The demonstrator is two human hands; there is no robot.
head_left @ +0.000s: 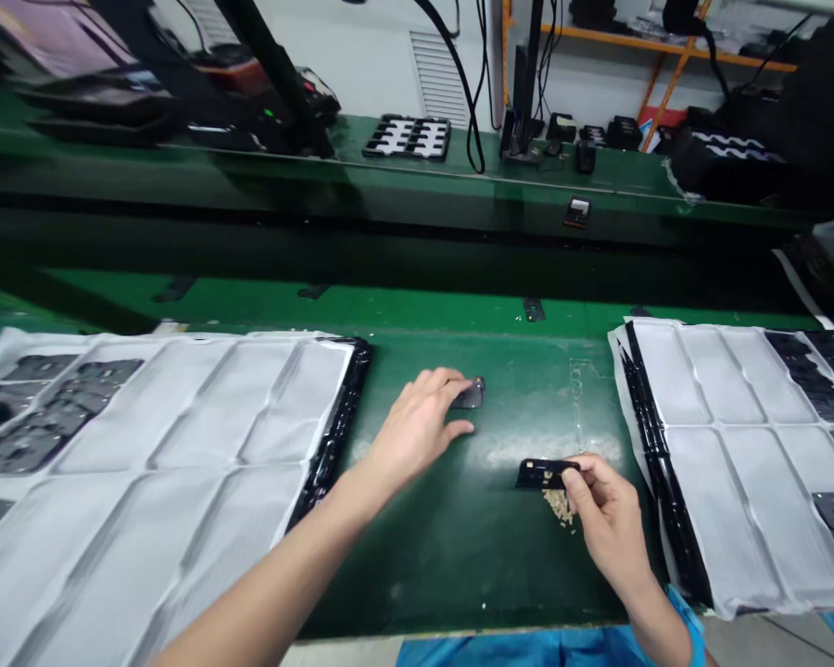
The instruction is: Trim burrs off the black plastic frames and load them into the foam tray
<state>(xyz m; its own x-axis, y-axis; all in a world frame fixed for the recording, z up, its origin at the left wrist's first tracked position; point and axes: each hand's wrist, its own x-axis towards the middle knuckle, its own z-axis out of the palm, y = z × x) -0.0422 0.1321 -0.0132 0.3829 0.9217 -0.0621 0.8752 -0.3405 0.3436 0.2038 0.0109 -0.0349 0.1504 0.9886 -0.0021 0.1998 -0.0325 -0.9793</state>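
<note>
Between finger and thumb of my right hand (608,519) is a thin black plastic phone casing part (538,473), held slightly above the green bench top (479,537). Under it lies a small heap of tiny beige pieces (558,507). My left hand (423,417) reaches across the bench, thumb spread away from the fingers. Its fingertips are over a second dark flat part (471,396) lying on the green surface; whether they touch it I cannot tell.
On the left is a white-lined compartment tray (250,398) with dark parts in some pockets. A similar tray (729,500) stands at the right. A dark conveyor belt (389,245) crosses behind, with a small phone (577,212) at its far edge. Another dark part (533,308) lies nearer.
</note>
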